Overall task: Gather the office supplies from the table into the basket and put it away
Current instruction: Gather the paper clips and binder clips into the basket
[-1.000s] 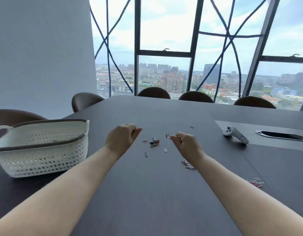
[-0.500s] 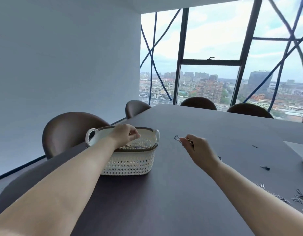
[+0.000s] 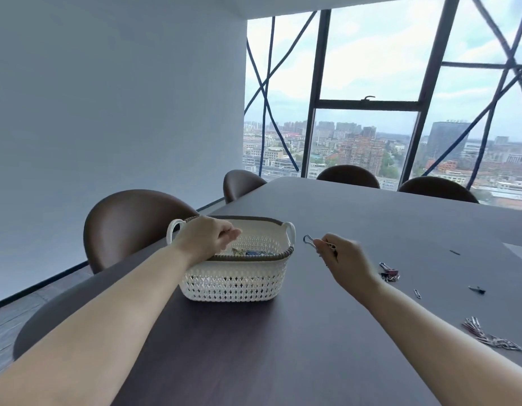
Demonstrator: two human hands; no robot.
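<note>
Lying nearest on the dark table [image 3: 283,347], far R, is a heap of paper clips [image 3: 488,338]. Further in: one loose paper clip [image 3: 417,293], a dark clip [image 3: 476,289] beside it & a bunch of binder clips [image 3: 388,272] just R of the right hand [image 3: 344,259]. That hand is off the table, thumb & fingers pinching a binder clip [image 3: 312,242] by its wire loop, near the basket's R handle but apart from it. The white lattice basket [image 3: 233,279] sits upright on the table w/ items inside. The left hand [image 3: 205,238] hovers over its near-L rim, fingertips bunched, pointing in; can't tell if they hold anything. Brown chairs [image 3: 130,227] & a window [image 3: 365,136] lie beyond.
</note>
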